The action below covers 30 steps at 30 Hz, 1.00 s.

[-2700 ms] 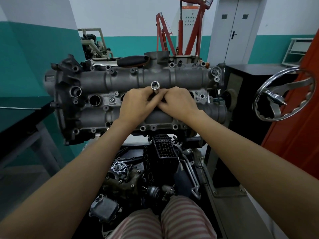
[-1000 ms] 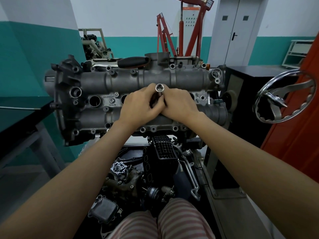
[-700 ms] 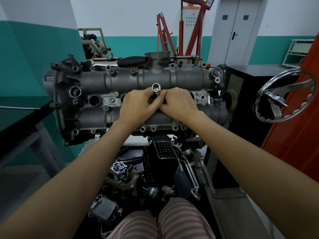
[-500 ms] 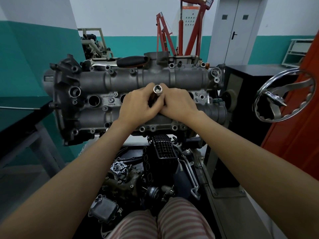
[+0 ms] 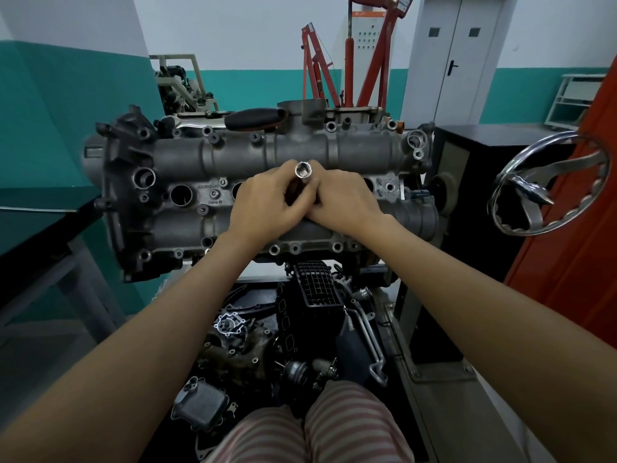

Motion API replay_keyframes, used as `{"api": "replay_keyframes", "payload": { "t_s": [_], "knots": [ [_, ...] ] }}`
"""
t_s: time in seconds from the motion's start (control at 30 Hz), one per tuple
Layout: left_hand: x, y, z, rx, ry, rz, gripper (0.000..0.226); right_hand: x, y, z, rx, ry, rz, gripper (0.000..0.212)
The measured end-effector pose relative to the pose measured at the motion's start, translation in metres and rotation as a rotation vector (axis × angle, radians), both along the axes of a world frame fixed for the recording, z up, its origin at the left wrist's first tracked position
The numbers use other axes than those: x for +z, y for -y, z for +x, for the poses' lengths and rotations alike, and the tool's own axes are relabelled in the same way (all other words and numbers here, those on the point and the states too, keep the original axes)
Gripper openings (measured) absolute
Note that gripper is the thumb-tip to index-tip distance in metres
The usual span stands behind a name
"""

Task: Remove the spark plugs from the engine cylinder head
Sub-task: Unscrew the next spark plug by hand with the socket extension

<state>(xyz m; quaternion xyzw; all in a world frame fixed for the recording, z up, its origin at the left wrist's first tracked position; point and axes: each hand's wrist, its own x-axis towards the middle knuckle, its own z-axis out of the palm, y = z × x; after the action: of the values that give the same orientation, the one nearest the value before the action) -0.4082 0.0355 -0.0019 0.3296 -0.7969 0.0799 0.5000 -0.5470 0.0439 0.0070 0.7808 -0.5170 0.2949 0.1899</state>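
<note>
The grey engine cylinder head (image 5: 187,162) stands in front of me on a stand, its top face towards me. A shiny tubular spark plug socket (image 5: 303,172) sticks out of a plug well in the middle of the head, open end up. My left hand (image 5: 267,203) and my right hand (image 5: 344,200) meet at this socket, and both curl their fingers around its shaft. The lower part of the socket and the well are hidden by my hands. An open plug well (image 5: 181,196) shows to the left. No spark plug is visible.
A black tool handle (image 5: 255,117) lies on the far top edge of the head. A chrome handwheel (image 5: 547,185) juts out at the right beside an orange panel (image 5: 581,208). Loose engine parts (image 5: 233,332) lie below the head, in front of my striped trousers.
The socket's open end has wobbled slightly left and right between my fingers while both hands stayed on it. The head has not moved.
</note>
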Motion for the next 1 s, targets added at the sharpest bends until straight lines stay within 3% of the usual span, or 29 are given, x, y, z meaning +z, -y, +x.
{"api": "replay_keyframes", "payload": {
  "t_s": [0.17, 0.4, 0.5, 0.67, 0.8, 1.0],
  "knots": [
    [0.0003, -0.0003, 0.0016, -0.004, 0.002, 0.021, 0.024, 0.0014, -0.0012, 0.0005, 0.008, 0.008, 0.039, 0.024],
    [-0.0004, 0.0014, 0.0007, 0.031, 0.014, 0.023, 0.041, -0.0006, 0.0033, -0.0016, -0.005, -0.01, 0.004, 0.03],
    [0.0007, -0.0018, 0.0009, 0.016, 0.007, 0.016, 0.03, -0.0002, 0.0018, -0.0004, 0.016, 0.02, -0.002, 0.032],
    [-0.0002, 0.0005, -0.0001, 0.057, -0.003, 0.025, 0.031, 0.0008, 0.0003, -0.0005, 0.013, 0.045, 0.024, 0.023],
    [0.0, 0.0032, 0.0001, 0.043, 0.011, 0.02, 0.04, 0.0005, 0.0026, -0.0008, -0.033, -0.008, 0.027, 0.035],
    [0.0001, -0.0021, 0.0001, -0.002, -0.002, 0.01, 0.029, 0.0005, 0.0002, 0.0006, -0.006, 0.003, -0.012, 0.031]
  ]
}}
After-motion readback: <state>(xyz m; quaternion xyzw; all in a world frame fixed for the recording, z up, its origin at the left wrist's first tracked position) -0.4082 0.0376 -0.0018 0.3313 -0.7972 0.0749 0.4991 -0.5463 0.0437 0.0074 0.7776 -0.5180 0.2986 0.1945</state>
